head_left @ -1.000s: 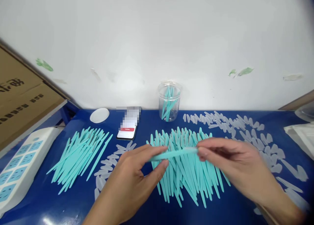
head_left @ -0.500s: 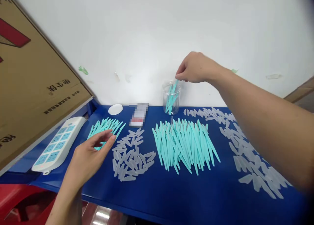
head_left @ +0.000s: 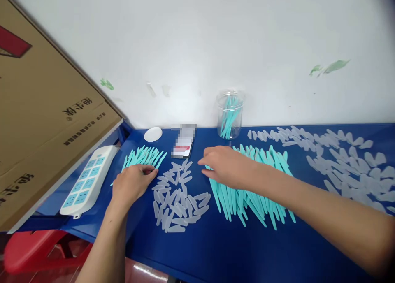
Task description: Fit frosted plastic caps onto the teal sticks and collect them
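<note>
My left hand [head_left: 132,184] is over the left pile of slim turquoise sticks [head_left: 143,154], thumb and fingers loosely curved with a small gap between them; I see nothing held. A stick at the pile's right edge is close to the thumb tip. My right hand [head_left: 224,164] hovers at the upper left of the larger pile of turquoise sticks [head_left: 256,198], thumb and index finger apart, holding nothing that I can see. Behind it, a clear jar [head_left: 220,118] without a lid stands against the wall with several turquoise sticks leaning inside. Small translucent tapered pieces [head_left: 177,205] lie between the two piles.
More translucent pieces [head_left: 361,172] spread across the right side of the blue table [head_left: 191,250]. A white round lid [head_left: 153,134] and a phone [head_left: 184,145], partly blurred out, are at the back. A power strip [head_left: 88,180], a cardboard box [head_left: 46,102] and a red stool [head_left: 31,252] occupy the left.
My right hand has let go of a turquoise stick in the jar and come down to the large pile. My left thumb and fingers have drawn closer together. The view has shifted slightly.
</note>
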A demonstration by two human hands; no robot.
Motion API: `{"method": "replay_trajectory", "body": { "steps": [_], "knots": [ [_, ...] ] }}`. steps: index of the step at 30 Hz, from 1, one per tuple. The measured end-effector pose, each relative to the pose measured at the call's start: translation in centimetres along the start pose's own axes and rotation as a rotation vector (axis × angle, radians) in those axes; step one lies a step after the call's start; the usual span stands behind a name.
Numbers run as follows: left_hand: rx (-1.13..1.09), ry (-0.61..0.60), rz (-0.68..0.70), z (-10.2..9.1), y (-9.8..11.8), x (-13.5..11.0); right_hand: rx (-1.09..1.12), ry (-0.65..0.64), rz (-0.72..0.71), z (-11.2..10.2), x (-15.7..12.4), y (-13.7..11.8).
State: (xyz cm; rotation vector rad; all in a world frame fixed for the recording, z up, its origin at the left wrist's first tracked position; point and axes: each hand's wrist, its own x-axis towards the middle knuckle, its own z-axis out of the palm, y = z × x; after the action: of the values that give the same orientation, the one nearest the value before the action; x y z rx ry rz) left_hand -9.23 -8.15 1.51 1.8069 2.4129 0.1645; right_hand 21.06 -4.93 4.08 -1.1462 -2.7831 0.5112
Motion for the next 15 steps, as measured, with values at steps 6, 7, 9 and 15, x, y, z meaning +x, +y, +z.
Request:
{"method": "replay_trajectory", "body": {
  "steps": [6,7,9,15],
  "knots": [
    [-0.071,-0.072,0.043,-0.2,0.2,-0.2,-0.021,-0.073,-0.088,2.0,5.3,0.3],
    [-0.092,-0.079,0.052,-0.2,0.1,-0.4,-0.021,-0.084,-0.099,2.1,5.7,0.3],
    [-0.139,-0.072,0.069,-0.3,-0.2,-0.8,-0.017,-0.099,-0.113,2.3,6.1,0.3],
    [-0.303,0.004,0.153,-1.3,0.6,-1.3,0.017,-0.084,-0.121,2.3,4.9,0.9]
  ]
}}
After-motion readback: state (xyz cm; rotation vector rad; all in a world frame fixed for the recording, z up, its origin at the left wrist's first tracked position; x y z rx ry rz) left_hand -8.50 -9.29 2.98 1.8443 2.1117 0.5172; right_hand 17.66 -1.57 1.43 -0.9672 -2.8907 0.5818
